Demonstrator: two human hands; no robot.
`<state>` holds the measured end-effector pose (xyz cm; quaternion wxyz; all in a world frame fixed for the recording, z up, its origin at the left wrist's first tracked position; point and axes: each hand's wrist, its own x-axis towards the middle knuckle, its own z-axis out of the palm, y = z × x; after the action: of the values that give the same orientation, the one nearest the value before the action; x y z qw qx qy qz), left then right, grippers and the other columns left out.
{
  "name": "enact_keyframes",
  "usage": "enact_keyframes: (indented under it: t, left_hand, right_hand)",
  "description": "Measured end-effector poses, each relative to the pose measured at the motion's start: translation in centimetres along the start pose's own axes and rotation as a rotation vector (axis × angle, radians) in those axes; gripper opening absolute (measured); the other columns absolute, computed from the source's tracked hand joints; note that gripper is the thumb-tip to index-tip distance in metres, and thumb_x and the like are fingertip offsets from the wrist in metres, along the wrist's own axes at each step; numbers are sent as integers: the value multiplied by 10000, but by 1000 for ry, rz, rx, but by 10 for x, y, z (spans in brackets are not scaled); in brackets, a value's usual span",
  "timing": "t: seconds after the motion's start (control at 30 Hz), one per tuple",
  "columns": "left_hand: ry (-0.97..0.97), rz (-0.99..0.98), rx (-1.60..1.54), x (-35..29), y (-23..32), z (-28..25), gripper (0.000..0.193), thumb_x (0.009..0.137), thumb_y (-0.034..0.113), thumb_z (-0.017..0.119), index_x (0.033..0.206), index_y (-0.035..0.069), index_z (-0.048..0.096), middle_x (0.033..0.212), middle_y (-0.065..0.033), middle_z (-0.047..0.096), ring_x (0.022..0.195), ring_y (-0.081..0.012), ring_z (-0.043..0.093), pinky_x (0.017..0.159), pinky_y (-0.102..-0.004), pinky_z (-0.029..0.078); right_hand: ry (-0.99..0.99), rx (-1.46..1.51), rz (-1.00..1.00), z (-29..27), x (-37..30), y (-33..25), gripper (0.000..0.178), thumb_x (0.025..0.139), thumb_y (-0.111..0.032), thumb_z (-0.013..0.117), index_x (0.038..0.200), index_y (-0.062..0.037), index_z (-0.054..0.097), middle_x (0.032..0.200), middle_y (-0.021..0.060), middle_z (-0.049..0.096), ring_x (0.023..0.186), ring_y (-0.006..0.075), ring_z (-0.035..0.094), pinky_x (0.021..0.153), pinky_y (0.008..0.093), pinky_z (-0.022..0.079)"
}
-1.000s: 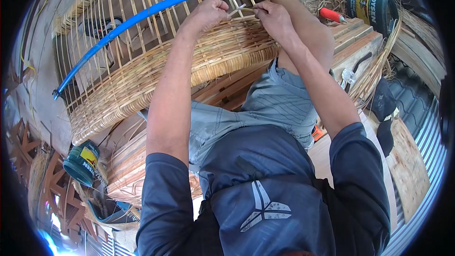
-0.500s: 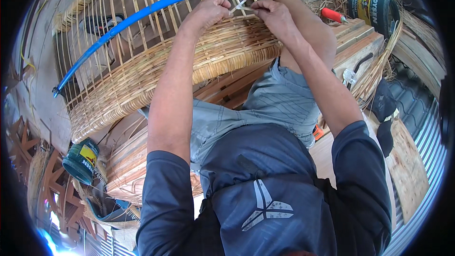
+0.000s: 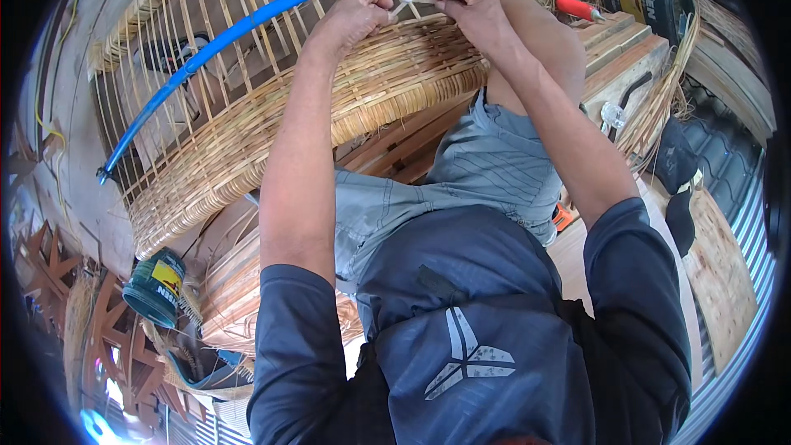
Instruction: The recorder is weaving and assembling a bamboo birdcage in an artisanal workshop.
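My left hand (image 3: 353, 23) and my right hand (image 3: 473, 15) face each other just above the woven band of a wicker frame (image 3: 305, 111). Between them runs a thin pale strip (image 3: 409, 2), crossed or looped on itself at an upright stake. Each hand is closed in a pinch on one side of this strip. Bare stakes (image 3: 247, 16) rise from the weave toward the far side. Over them curves a blue tube (image 3: 280, 7), its far end close to my right hand. What lies under my fingertips is hidden.
A red-handled tool (image 3: 578, 8) lies on stacked wooden boards (image 3: 630, 49) at the right. Dark green buckets stand at the far right (image 3: 671, 4) and lower left (image 3: 155, 297). Loose cane strips (image 3: 659, 128) hang beside the boards. A dark cap (image 3: 677, 156) lies farther right.
The view has shifted slightly, so the frame and hands sit a little higher in it. Both hands keep their pinch on the strip, whose crossing now sits slightly further left.
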<state>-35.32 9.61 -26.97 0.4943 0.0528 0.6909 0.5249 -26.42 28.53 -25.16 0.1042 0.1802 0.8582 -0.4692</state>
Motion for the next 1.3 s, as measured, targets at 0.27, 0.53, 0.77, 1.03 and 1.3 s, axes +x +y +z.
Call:
enact_keyframes:
  t: [0.27,0.53,0.77,1.03,1.3]
  left_hand:
    - [-34,14,-60,-1,-1,1,205,764,88,620,964,45,609,718,68,511,571,-37,390,515,-187,301]
    - [0,-20,-50,-5,6,-1,207,734,1,580,934,13,634,762,29,570,623,-50,462,564,-203,379]
    - [-53,-23,-66,0,10,12,172,763,67,589,930,83,628,709,80,525,585,-21,413,504,-169,299]
    - [-26,-16,217,0,-6,-2,230,852,122,571,1052,24,629,840,32,604,696,-58,474,628,-209,384]
    - [-37,-146,268,0,21,12,204,860,163,592,1008,35,651,766,44,578,619,-40,445,557,-200,359]
  right_hand:
    - [-28,91,55,-3,-7,-5,184,831,-129,587,938,5,651,754,33,621,702,96,561,660,235,442]
    - [32,146,143,-1,1,7,210,854,-166,573,940,7,655,671,6,582,603,62,508,563,226,423]
    - [64,-21,154,-16,-3,2,223,837,-171,560,944,2,651,652,56,591,608,124,547,589,259,447]
    - [463,248,-154,-111,-77,-32,170,882,-82,518,1024,-24,593,817,22,586,716,114,549,640,251,460]
    - [919,-397,484,-192,-240,117,187,848,-102,512,984,-37,622,957,162,633,927,309,591,810,373,457]
